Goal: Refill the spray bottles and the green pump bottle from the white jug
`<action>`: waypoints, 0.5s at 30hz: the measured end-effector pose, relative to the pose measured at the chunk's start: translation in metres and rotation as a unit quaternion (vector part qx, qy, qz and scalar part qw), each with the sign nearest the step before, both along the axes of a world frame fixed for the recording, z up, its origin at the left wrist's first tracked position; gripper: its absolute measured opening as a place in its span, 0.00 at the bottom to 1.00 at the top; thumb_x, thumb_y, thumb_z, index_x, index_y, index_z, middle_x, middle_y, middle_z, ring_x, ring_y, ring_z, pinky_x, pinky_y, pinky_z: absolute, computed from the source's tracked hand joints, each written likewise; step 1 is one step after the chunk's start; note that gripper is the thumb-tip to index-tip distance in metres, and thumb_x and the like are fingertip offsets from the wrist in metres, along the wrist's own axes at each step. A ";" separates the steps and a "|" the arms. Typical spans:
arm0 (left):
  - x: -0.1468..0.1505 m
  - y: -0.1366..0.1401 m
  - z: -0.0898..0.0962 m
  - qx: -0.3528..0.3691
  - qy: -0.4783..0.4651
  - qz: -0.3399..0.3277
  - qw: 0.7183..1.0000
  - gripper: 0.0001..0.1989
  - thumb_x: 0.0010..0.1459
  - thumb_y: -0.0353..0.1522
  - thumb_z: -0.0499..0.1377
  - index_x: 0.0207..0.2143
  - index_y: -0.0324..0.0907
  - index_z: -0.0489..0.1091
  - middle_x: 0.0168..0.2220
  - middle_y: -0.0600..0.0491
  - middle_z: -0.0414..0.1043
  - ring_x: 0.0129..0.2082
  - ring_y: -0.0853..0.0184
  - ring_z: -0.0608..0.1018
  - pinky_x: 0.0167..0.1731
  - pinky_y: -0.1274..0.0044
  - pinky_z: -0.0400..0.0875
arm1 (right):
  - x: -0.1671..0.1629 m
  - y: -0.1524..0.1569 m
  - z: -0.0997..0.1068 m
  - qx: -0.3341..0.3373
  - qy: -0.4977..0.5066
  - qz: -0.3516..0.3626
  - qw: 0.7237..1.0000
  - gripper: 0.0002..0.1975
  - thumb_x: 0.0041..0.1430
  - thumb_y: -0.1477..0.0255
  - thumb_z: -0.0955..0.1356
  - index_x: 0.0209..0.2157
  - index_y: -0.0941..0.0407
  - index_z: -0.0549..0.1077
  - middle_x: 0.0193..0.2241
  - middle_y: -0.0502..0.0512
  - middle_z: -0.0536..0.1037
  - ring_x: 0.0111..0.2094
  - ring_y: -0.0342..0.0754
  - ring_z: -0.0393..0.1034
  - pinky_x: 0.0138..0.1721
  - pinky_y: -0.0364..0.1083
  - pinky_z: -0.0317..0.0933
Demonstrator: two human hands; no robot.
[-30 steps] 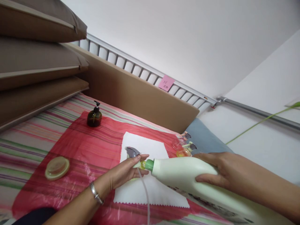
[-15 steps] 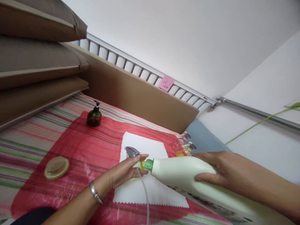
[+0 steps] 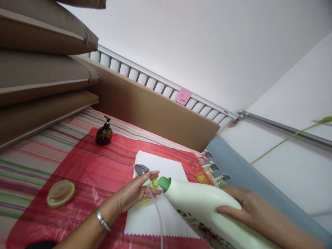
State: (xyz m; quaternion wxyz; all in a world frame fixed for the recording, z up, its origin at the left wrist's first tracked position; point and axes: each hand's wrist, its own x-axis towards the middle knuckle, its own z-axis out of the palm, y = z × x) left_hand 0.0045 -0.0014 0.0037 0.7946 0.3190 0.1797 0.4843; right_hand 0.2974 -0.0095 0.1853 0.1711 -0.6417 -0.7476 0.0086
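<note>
My left hand point(image 3: 138, 189) has its fingers closed around a grey-and-white trigger spray head point(image 3: 142, 169), whose clear dip tube point(image 3: 158, 218) hangs down. Just beyond those fingers shows the yellow-green neck of a small bottle point(image 3: 154, 183); the hand partly hides its body, which stands over the white paper sheet point(image 3: 163, 160). My right hand point(image 3: 245, 207) grips a large pale green bottle point(image 3: 197, 199), tilted on its side. Its green spout point(image 3: 164, 183) points left, right beside the small bottle's neck; I cannot tell whether they touch.
Several spray bottles point(image 3: 203, 176) stand by the right edge of the red plastic sheet point(image 3: 77, 162). A dark pump bottle point(image 3: 104, 133) is at the back left, and a round pale lid point(image 3: 61, 193) lies nearer me. Stacked cushions point(image 3: 46, 72) rise at left; a brown board point(image 3: 150, 107) stands behind.
The large bottle's spout has drawn back slightly from the small bottle's neck, and its base has swung lower. Another spray bottle now shows beside my right hand. The camera view has tilted slightly upward.
</note>
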 end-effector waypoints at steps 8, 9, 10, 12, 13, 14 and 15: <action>-0.005 0.001 0.004 -0.009 0.013 0.023 1.000 0.23 0.58 0.45 0.48 0.52 0.45 0.63 0.61 0.45 0.51 0.44 0.54 0.75 0.45 0.66 0.63 | 0.023 0.027 -0.042 -0.029 0.140 -0.079 0.987 0.19 0.40 0.51 0.66 0.28 0.51 0.75 0.23 0.53 0.77 0.24 0.52 0.68 0.28 0.47 0.60; -0.006 0.001 0.004 -0.009 0.015 0.024 1.000 0.23 0.58 0.45 0.47 0.52 0.45 0.63 0.61 0.45 0.51 0.44 0.54 0.75 0.45 0.66 0.63 | 0.018 0.035 -0.052 0.005 0.186 -0.078 0.979 0.20 0.40 0.52 0.67 0.29 0.53 0.74 0.23 0.53 0.77 0.25 0.52 0.68 0.27 0.47 0.59; -0.006 0.001 0.004 -0.010 0.019 0.024 0.999 0.23 0.58 0.45 0.47 0.52 0.45 0.64 0.61 0.45 0.51 0.44 0.54 0.75 0.44 0.66 0.64 | 0.011 0.045 -0.063 0.032 0.230 -0.077 0.969 0.21 0.40 0.53 0.68 0.30 0.54 0.74 0.23 0.52 0.76 0.25 0.52 0.68 0.27 0.46 0.59; -0.006 0.002 0.005 -0.014 0.028 0.024 0.999 0.24 0.59 0.46 0.47 0.52 0.45 0.63 0.62 0.46 0.51 0.44 0.54 0.75 0.43 0.67 0.64 | -0.007 0.066 -0.086 0.072 0.298 -0.086 0.948 0.21 0.41 0.54 0.68 0.29 0.57 0.73 0.22 0.52 0.75 0.25 0.51 0.67 0.26 0.45 0.57; -0.006 0.002 0.006 -0.017 0.032 0.024 0.999 0.24 0.59 0.46 0.46 0.52 0.45 0.63 0.62 0.46 0.50 0.43 0.54 0.75 0.43 0.67 0.64 | -0.016 0.077 -0.097 0.084 0.319 -0.091 0.940 0.21 0.43 0.53 0.67 0.30 0.57 0.72 0.22 0.51 0.74 0.24 0.50 0.66 0.26 0.45 0.57; -0.006 0.002 0.006 -0.019 0.035 0.024 0.999 0.24 0.59 0.46 0.46 0.52 0.45 0.63 0.62 0.46 0.50 0.43 0.54 0.75 0.43 0.67 0.64 | -0.026 0.088 -0.108 0.094 0.335 -0.098 0.932 0.21 0.44 0.53 0.67 0.30 0.57 0.71 0.22 0.51 0.73 0.24 0.50 0.66 0.26 0.45 0.57; -0.006 0.002 0.006 -0.021 0.037 0.025 0.999 0.24 0.59 0.46 0.46 0.53 0.45 0.63 0.62 0.46 0.50 0.43 0.53 0.75 0.43 0.67 0.64 | -0.034 0.099 -0.119 0.103 0.350 -0.104 0.925 0.21 0.46 0.53 0.66 0.29 0.57 0.70 0.22 0.50 0.72 0.25 0.49 0.65 0.26 0.44 0.57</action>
